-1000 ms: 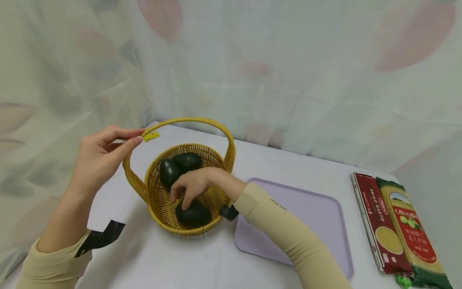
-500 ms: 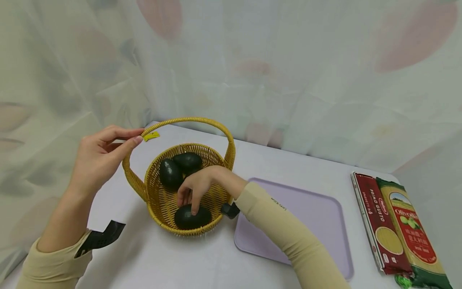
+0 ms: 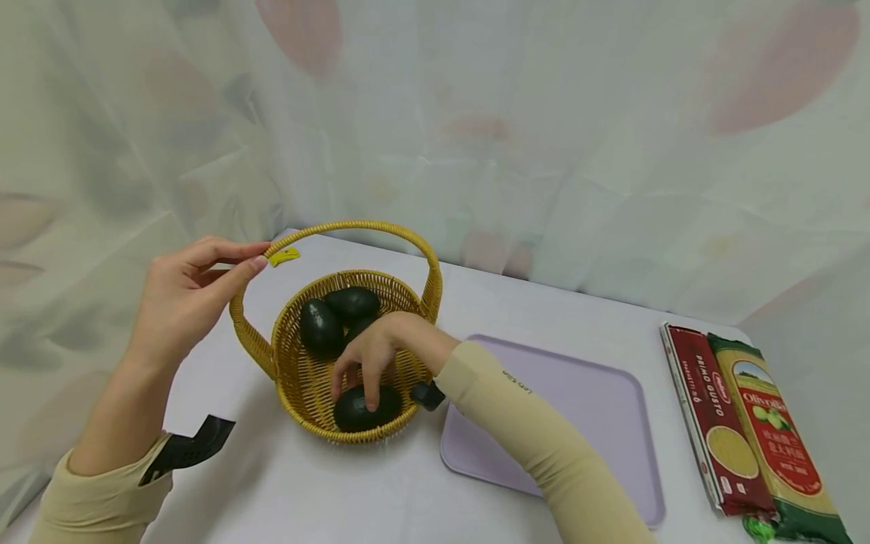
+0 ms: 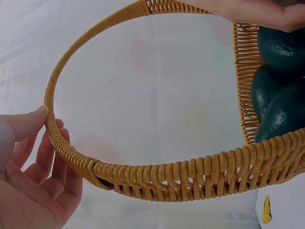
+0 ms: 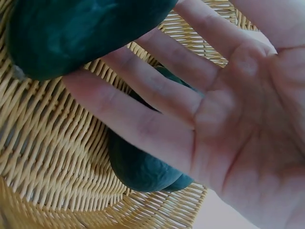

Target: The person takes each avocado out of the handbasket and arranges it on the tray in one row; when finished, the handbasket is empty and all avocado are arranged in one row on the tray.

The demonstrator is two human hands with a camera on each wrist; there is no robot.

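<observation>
A yellow wicker basket [image 3: 299, 399] stands on the white table, its tall hoop handle [image 3: 367, 225] upright. My left hand [image 3: 183, 291] pinches the handle's left side between thumb and fingers; in the left wrist view the thumb presses on the wicker. Inside the basket, my right hand [image 3: 370, 355] grips a dark green avocado [image 3: 350, 415] near the front rim, with fingers and thumb on its sides. Other avocados [image 3: 321, 329] lie together at the back of the basket, one partly hidden by my right hand. The right wrist view shows fingertips against the held avocado [image 5: 86, 33].
A lilac tray [image 3: 612, 393] lies right of the basket, partly beneath my right forearm. Farther right are a red spaghetti pack [image 3: 720, 423] and an Olivoila pasta bag [image 3: 782, 431], with a small green item [image 3: 757, 529] beside them. A yellow scrap [image 3: 284, 257] lies behind the handle.
My right hand has moved slightly right and toward the front rim, and its fingers have closed around the front avocado, which has shifted a little. The left hand and basket stay put.
</observation>
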